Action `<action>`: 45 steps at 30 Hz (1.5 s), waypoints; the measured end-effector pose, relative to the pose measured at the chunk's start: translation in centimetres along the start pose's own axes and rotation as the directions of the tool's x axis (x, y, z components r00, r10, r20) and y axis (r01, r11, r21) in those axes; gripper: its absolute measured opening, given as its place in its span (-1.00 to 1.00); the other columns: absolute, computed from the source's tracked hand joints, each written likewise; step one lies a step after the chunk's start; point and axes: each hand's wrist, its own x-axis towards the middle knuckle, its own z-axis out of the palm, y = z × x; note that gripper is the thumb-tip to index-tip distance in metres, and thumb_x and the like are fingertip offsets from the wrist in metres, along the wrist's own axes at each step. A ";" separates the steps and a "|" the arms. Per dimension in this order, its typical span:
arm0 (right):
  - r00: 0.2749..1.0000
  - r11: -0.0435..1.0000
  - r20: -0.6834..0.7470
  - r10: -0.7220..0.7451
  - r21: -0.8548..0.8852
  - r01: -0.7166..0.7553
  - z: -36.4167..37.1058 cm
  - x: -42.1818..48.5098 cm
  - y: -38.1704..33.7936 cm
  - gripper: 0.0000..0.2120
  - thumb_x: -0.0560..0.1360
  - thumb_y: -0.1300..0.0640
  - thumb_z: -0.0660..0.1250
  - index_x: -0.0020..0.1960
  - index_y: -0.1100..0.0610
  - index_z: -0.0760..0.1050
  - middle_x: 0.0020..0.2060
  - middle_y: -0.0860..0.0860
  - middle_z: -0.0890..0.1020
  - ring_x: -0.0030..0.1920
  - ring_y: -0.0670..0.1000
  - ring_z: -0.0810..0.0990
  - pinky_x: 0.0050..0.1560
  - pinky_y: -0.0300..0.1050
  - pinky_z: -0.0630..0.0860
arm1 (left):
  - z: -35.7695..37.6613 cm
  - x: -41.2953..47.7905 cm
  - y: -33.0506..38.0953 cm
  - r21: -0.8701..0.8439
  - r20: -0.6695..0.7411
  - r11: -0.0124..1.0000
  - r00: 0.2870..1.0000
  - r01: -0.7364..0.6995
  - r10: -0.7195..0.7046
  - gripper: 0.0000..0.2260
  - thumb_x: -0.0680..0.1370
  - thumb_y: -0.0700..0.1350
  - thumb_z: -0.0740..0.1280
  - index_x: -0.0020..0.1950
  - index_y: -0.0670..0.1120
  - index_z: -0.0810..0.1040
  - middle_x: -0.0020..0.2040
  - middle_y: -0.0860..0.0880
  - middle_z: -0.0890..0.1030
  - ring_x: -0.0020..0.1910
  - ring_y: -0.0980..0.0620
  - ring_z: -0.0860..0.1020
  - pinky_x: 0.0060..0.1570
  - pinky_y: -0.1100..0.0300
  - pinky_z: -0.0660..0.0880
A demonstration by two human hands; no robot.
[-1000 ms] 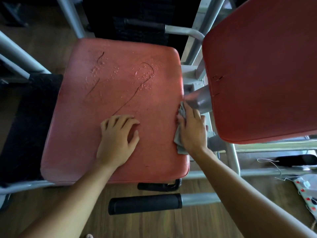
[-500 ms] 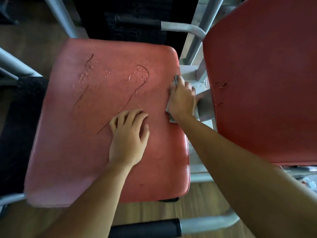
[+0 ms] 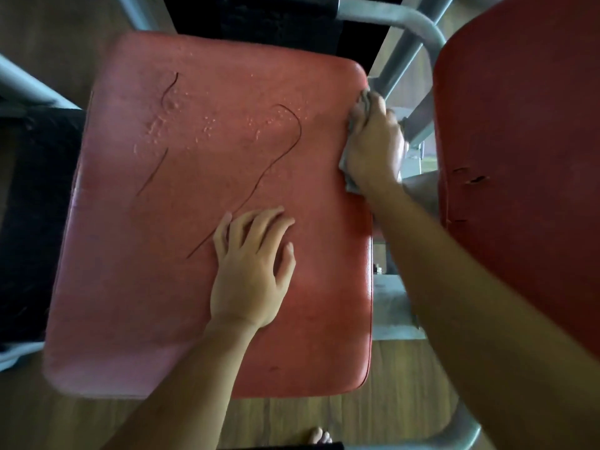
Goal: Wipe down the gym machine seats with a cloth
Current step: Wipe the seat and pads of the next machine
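The right hand [image 3: 373, 147] is clamped over a bunched grey cloth [image 3: 346, 170], fingers bent down over it and pressing it against the far right edge of the red seat [image 3: 181, 203]; only scraps of cloth show at the fingertips and the heel of the hand. The left hand [image 3: 251, 267] grasps nothing, resting with fingers loosely spread on the seat's near middle. The cloth looks light, limp and prone to sliding out, so it is probably best kept wadded under the palm. The vinyl is padded, cracked and blistered toward the far side, likely to snag. Right of it stands a second red pad [image 3: 526, 131], with grey metal frame [image 3: 412, 17] between them.
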 end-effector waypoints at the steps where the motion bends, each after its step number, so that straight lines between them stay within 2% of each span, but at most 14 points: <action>1: 1.000 0.999 -0.003 0.016 -0.034 -0.016 0.0 -1.2 0.0 -0.57 0.68 -0.11 0.06 0.50 0.01 0.33 0.27 0.13 0.57 0.24 0.21 0.55 0.25 0.18 0.45 | 0.0 0.1 0.0 0.001 -0.001 1.000 1.000 0.001 -0.001 -0.71 0.61 -0.04 0.26 0.31 -0.03 0.57 0.34 0.06 0.54 0.33 -0.04 0.43 0.56 -0.11 0.07; 5: 0.997 0.991 -0.016 0.081 -0.108 -0.082 -0.1 -0.5 -1.3 -0.59 0.70 -0.08 0.01 0.49 0.01 0.31 0.32 0.10 0.54 0.32 0.19 0.49 0.31 0.20 0.34 | -0.1 0.2 0.1 0.003 0.000 1.000 1.000 0.008 -0.008 -0.72 0.61 -0.05 0.28 0.31 -0.03 0.58 0.34 0.06 0.55 0.32 -0.06 0.46 0.57 -0.11 0.07; 11: 0.998 0.997 0.036 0.055 0.048 -0.057 -0.1 4.8 -2.7 -0.60 0.70 -0.09 -0.01 0.39 0.04 0.42 0.23 0.12 0.59 0.26 0.19 0.54 0.20 0.06 0.41 | -0.2 0.2 0.1 0.008 0.012 1.000 1.000 0.008 -0.008 -0.71 0.61 -0.05 0.28 0.32 -0.02 0.57 0.35 0.07 0.54 0.33 -0.05 0.47 0.58 -0.11 0.06; 14: 0.998 0.998 -0.002 0.067 0.023 -0.067 0.0 1.9 -1.4 -0.60 0.70 -0.12 0.00 0.41 0.01 0.39 0.22 0.11 0.60 0.22 0.19 0.57 0.25 0.14 0.43 | -0.3 0.3 0.2 0.003 0.017 1.000 1.000 0.019 -0.019 -0.71 0.61 -0.05 0.28 0.32 -0.01 0.57 0.35 0.07 0.54 0.33 -0.05 0.46 0.59 -0.09 0.05; 18: 0.998 0.997 -0.042 0.046 -0.067 -0.049 -0.1 1.5 -1.5 -0.61 0.70 -0.07 0.00 0.41 0.04 0.38 0.28 0.10 0.58 0.25 0.19 0.55 0.31 0.19 0.39 | -0.3 0.2 0.1 -0.022 0.004 1.000 1.000 0.006 -0.006 -0.72 0.61 -0.07 0.29 0.32 -0.03 0.58 0.33 0.06 0.55 0.32 -0.06 0.46 0.60 -0.09 0.06; 21: 1.000 1.000 0.008 -0.002 0.007 0.002 -0.4 3.9 -1.9 -0.60 0.68 -0.08 0.01 0.40 0.03 0.41 0.24 0.11 0.59 0.26 0.17 0.54 0.25 0.11 0.42 | -0.1 0.2 0.0 -0.035 -0.006 0.999 1.000 -0.013 0.013 -0.72 0.62 -0.07 0.28 0.32 -0.05 0.58 0.33 0.05 0.55 0.33 -0.06 0.46 0.59 -0.12 0.10; 24: 1.000 0.999 -0.003 -0.027 0.026 0.027 -0.3 3.5 -1.6 -0.60 0.68 -0.09 0.00 0.38 0.02 0.43 0.23 0.09 0.59 0.24 0.16 0.55 0.21 0.08 0.42 | 0.0 0.2 -0.1 -0.041 -0.016 0.999 1.000 -0.026 0.025 -0.72 0.61 -0.07 0.27 0.31 -0.04 0.57 0.32 0.04 0.55 0.32 -0.06 0.45 0.58 -0.12 0.11; 29: 0.998 0.989 -0.018 -0.053 -0.138 0.050 -0.8 -3.0 -0.6 -0.59 0.70 -0.11 0.00 0.49 -0.05 0.33 0.39 0.04 0.45 0.35 0.21 0.42 0.30 0.21 0.37 | 0.3 0.0 -0.2 -0.049 -0.058 0.997 0.997 -0.054 0.051 -0.72 0.61 -0.06 0.27 0.29 -0.04 0.58 0.29 0.05 0.55 0.32 -0.05 0.45 0.59 -0.09 0.11; 31: 0.995 0.977 -0.018 -0.103 -0.187 0.098 -1.2 -6.5 -0.1 -0.59 0.69 -0.13 0.02 0.49 -0.07 0.33 0.43 0.00 0.42 0.39 0.20 0.36 0.32 0.23 0.34 | 0.4 -0.1 -0.3 -0.055 -0.080 0.997 0.995 -0.061 0.056 -0.73 0.60 -0.07 0.28 0.28 -0.05 0.59 0.28 0.04 0.55 0.32 -0.06 0.46 0.58 -0.09 0.12; 34: 0.982 0.944 0.070 -0.178 -0.270 0.190 -2.1 -11.9 0.6 -0.57 0.68 -0.12 0.03 0.53 -0.08 0.27 0.52 -0.02 0.32 0.46 0.20 0.26 0.34 0.28 0.27 | 0.2 -0.2 -0.3 -0.113 -0.125 0.990 0.990 -0.083 0.069 -0.76 0.57 -0.10 0.30 0.21 -0.08 0.63 0.23 0.00 0.58 0.28 -0.09 0.47 0.54 -0.10 0.21; 36: 0.971 0.943 0.082 -0.225 -0.233 0.238 -3.0 -15.7 1.2 -0.54 0.67 -0.11 0.02 0.54 -0.06 0.27 0.52 -0.01 0.32 0.46 0.21 0.24 0.33 0.31 0.27 | -0.6 -0.4 -0.3 -0.206 -0.186 0.974 0.981 -0.096 0.058 -0.77 0.56 -0.14 0.31 0.18 -0.11 0.64 0.20 -0.04 0.61 0.23 -0.11 0.48 0.42 -0.09 0.35; 39: 0.953 0.949 0.024 -0.303 -0.082 0.304 -3.8 -20.2 1.9 -0.49 0.61 -0.12 0.02 0.43 0.07 0.46 0.39 0.11 0.48 0.38 0.24 0.39 0.27 0.27 0.36 | -3.5 -1.9 -1.4 -0.327 -0.243 0.941 0.970 -0.092 0.010 -0.79 0.56 -0.19 0.30 0.16 -0.13 0.63 0.13 -0.06 0.62 0.14 -0.10 0.50 0.25 0.06 0.43; 42: 0.899 0.898 0.077 -0.432 -0.059 0.436 -3.2 -22.8 1.7 -0.59 0.61 -0.05 0.13 0.29 0.11 0.58 0.32 0.12 0.56 0.32 0.21 0.49 0.22 0.23 0.41 | -6.7 -5.1 -5.8 -0.220 -0.159 0.970 0.985 -0.103 0.068 -0.78 0.59 -0.12 0.26 0.15 -0.10 0.63 0.09 -0.06 0.61 0.09 -0.08 0.51 0.14 0.12 0.40; 45: 0.785 0.786 0.131 -0.606 -0.049 0.616 -2.0 -24.5 0.1 -0.63 0.62 -0.02 0.15 0.25 0.08 0.62 0.28 0.07 0.61 0.29 0.17 0.50 0.16 0.19 0.45 | -9.4 -6.5 -11.9 -0.105 -0.089 0.993 0.995 -0.058 0.049 -0.73 0.59 -0.04 0.20 0.15 -0.10 0.61 0.10 -0.08 0.60 0.10 -0.16 0.54 0.12 -0.03 0.44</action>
